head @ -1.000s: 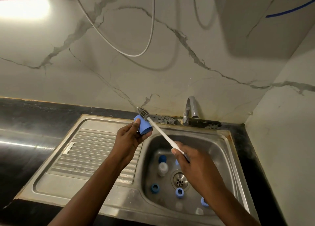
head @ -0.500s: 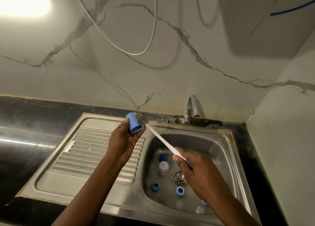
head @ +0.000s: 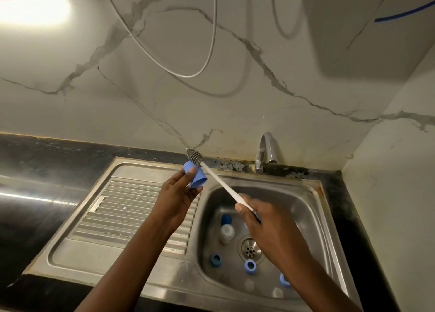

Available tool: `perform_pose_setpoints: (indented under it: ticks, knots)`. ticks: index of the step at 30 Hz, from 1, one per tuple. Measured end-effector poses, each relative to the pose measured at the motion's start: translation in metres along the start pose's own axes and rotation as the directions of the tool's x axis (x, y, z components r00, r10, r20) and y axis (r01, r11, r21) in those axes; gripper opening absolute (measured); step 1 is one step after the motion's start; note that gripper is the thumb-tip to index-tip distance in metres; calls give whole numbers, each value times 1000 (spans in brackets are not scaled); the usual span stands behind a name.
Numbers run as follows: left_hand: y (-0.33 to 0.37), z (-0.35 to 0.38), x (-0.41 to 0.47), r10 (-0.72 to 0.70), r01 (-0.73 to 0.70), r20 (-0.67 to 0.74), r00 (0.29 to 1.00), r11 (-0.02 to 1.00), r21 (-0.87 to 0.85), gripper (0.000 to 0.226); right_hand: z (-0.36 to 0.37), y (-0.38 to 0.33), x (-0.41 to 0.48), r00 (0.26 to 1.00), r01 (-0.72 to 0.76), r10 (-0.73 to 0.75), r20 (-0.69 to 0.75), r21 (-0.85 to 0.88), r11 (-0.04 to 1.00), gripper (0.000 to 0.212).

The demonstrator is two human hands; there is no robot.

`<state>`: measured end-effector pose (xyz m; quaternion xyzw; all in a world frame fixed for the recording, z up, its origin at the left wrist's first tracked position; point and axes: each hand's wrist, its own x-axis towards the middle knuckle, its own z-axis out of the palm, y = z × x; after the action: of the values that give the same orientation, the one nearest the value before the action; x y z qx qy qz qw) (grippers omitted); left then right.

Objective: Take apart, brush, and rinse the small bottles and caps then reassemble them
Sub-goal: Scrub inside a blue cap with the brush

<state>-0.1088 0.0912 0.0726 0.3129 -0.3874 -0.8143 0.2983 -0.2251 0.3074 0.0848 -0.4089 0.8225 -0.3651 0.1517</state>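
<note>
My left hand (head: 177, 194) pinches a blue cap (head: 196, 176) above the left rim of the sink basin. My right hand (head: 266, 222) grips the white handle of a bottle brush (head: 217, 178), whose grey bristle head lies against the cap's far side, outside it. In the basin (head: 303, 208) lie a small clear bottle with a blue cap (head: 226, 229), and loose blue caps (head: 216, 260) (head: 250, 266) (head: 284, 280). Two pale, blurred bottles (head: 249, 284) (head: 277, 292) sit near the front wall.
A steel drainboard (head: 122, 208) lies left of the basin, with black counter (head: 35, 170) beyond it. A chrome tap (head: 266, 151) stands at the back edge. The drain (head: 250, 249) sits mid-basin. A grey hose (head: 188, 74) loops down the marble wall.
The brush head, near the cap's mouth half a second ago, has slid past the cap and now sticks out behind it. My left hand has turned the cap.
</note>
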Motion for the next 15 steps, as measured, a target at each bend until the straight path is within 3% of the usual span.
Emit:
perform_pose_setpoints:
  ticks: [6, 9, 11, 15]
  knots:
    - [9, -13, 13, -2, -6, -65, 998, 992, -129, 50, -2, 7, -8, 1000, 8, -8, 8, -31, 999, 50]
    - [10, -16, 17, -25, 7, -97, 995, 984, -177, 45, -3, 9, -14, 1000, 9, -8, 26, -29, 1000, 56]
    - [8, -14, 15, -20, 4, -88, 996, 984, -179, 46, -3, 9, -14, 999, 0, 1, 35, -25, 1000, 62]
    - [-1, -3, 6, -10, 5, -25, 1000, 983, -185, 50, 0, 7, -6, 1000, -20, 20, 3, -19, 1000, 52]
